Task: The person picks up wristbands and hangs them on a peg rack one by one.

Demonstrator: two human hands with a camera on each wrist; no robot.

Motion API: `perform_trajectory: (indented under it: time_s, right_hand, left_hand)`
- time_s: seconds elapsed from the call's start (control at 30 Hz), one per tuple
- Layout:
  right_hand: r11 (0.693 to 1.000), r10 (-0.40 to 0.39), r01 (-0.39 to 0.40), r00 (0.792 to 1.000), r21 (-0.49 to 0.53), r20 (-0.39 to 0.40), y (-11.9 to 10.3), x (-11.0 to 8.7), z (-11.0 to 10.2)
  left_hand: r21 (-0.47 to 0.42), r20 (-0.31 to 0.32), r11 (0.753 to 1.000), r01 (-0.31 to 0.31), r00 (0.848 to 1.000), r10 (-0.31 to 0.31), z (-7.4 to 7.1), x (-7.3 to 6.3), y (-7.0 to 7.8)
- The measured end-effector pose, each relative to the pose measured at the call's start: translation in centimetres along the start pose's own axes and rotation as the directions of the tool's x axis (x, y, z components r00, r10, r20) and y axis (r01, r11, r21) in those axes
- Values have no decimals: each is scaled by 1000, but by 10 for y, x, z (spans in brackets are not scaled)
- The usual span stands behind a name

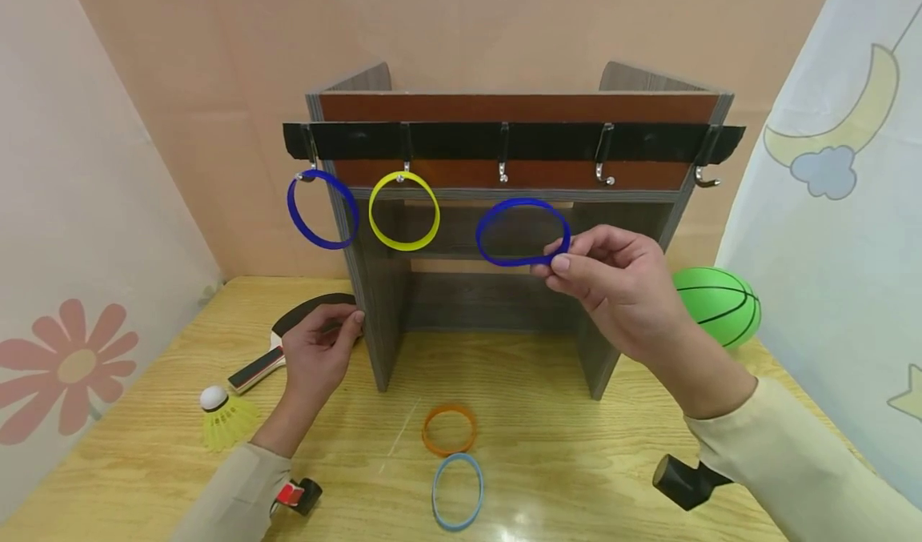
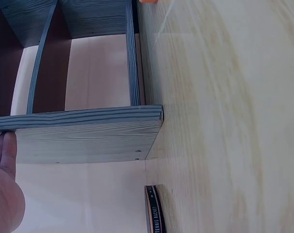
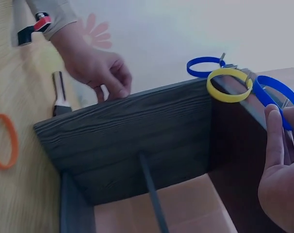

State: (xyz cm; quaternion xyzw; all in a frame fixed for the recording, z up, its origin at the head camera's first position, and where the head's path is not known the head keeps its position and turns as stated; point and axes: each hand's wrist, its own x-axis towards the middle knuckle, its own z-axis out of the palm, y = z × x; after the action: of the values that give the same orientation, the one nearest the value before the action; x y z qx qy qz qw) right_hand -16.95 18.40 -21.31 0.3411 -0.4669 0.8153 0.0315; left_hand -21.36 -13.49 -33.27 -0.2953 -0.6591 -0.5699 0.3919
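In the head view my right hand [image 1: 627,286] pinches a dark blue wristband [image 1: 523,202] between thumb and fingers, just below the middle hook [image 1: 503,175]. My left hand [image 1: 317,346], its fingers loosely bent, rests at the front edge of the left side panel of a grey wooden shelf [image 1: 370,318]. In the left wrist view, fingertips [image 2: 8,150] lie against that panel. Another blue wristband [image 1: 290,206] hangs from the leftmost hook, and a yellow wristband [image 1: 405,246] from the one beside it. The middle hook and those to its right carry nothing.
An orange wristband [image 1: 426,443] and a light blue wristband [image 1: 435,494] lie on the wooden table [image 1: 547,446] in front. To the left are a shuttlecock [image 1: 229,422] and a paddle [image 1: 258,368], partly hidden by the left hand. A green ball [image 1: 720,306] sits at the right.
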Motion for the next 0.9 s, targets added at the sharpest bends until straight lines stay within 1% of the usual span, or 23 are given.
perform_trajectory:
  time_s: [0.13,0.27,0.4,0.57,0.7,0.9]
  right_hand:
    - [999,-26,27,999,25,-32,-1,9,7]
    - [999,-19,21,998,35,-61,1,15,11]
    - [999,-16,19,997,36,-79,4,19,12]
    - [999,-21,24,995,34,-101,10,22,9]
    - [1000,-15,16,993,10,-115,15,21,8]
    - [998,24,-29,994,-49,-103,19,20,9]
  left_hand:
    - [-11,1,1000,3,1000,-3,0,-1,0]
    - [-17,2,1000,-7,1000,7,0,-1,0]
    - [-17,1,1000,-18,1000,18,0,0,0]
    - [-18,-1,1000,-17,1000,17,0,2,0]
    - [-19,-1,1000,-5,1000,5,1,1,1]
    - [11,-2,1000,0,1000,0,0,0,0]
